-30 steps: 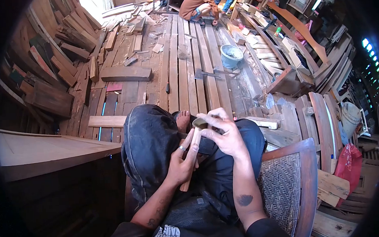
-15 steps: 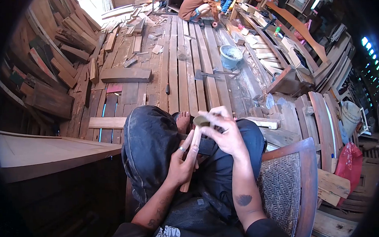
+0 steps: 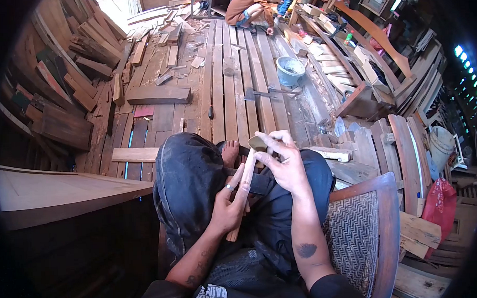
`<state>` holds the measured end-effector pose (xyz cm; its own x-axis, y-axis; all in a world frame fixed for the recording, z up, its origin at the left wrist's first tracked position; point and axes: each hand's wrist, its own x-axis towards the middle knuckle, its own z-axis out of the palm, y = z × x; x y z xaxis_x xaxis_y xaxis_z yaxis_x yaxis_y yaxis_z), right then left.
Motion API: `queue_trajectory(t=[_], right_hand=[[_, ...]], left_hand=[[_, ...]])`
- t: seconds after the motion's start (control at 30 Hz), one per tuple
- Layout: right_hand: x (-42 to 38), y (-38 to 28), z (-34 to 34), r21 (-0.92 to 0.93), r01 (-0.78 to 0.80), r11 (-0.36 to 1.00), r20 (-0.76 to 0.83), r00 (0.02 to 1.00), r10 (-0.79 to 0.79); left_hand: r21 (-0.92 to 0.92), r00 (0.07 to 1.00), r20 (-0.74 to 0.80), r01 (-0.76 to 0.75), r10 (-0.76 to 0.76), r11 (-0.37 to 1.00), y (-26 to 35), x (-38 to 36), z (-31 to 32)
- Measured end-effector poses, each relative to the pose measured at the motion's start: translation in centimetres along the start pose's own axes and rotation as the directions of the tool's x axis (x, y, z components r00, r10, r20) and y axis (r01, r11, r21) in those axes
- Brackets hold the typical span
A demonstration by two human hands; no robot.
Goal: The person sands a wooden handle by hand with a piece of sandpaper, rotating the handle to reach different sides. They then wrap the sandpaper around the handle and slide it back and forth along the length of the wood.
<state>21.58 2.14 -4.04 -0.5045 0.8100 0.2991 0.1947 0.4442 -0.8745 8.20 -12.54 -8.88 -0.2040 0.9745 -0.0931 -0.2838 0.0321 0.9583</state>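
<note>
- Plank floor (image 3: 230,107): beyond the fingers, from where I stand.
- Wooden stick (image 3: 247,175): slanted, left hand (image 3: 226,210) fingers closed around it; loose grip could let it twist.
- Apparent sandpaper (image 3: 256,143): at stick's upper end, pinched by right hand (image 3: 290,172) thumb and fingers; a slip could scrape skin.

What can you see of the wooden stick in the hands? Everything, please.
The wooden stick is slim, straight and bare-looking, pale toward its far end and redder at the near end. No break shows, but fingers hide its middle. It slants above the dark trousers, far end toward the right. The left hand grips it; the far end meets an olive-coloured piece, possibly sandpaper, held by the right hand.
</note>
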Motion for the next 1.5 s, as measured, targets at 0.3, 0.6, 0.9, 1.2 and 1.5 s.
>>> queue_trajectory(t=[0.3,0.6,0.9,1.2,1.5], right_hand=[[0.2,0.5,-0.3,-0.023,0.041,0.999,0.002,0.999,-0.041],[0.3,-0.1,-0.2,-0.074,0.043,0.996,-0.034,0.998,-0.046],[0.1,-0.3,0.1,-0.019,0.040,0.999,-0.037,0.998,-0.040],[0.2,-0.7,0.8,0.041,-0.035,0.999,-0.040,0.999,0.037],[0.3,-0.6,0.9,-0.026,0.052,0.998,-0.047,0.997,-0.053]], left_hand=[[0.019,1.000,0.000,0.028,-0.028,0.999,0.6,-0.2,0.1],[0.012,0.999,-0.008,0.046,-0.045,0.999,0.3,0.0,0.1],[0.009,1.000,-0.007,0.017,-0.017,1.000,0.3,0.0,0.2],[-0.006,0.999,-0.014,0.038,-0.038,0.999,0.2,0.0,0.1],[-0.030,0.999,-0.033,0.033,-0.034,0.999,0.2,0.0,0.3]])
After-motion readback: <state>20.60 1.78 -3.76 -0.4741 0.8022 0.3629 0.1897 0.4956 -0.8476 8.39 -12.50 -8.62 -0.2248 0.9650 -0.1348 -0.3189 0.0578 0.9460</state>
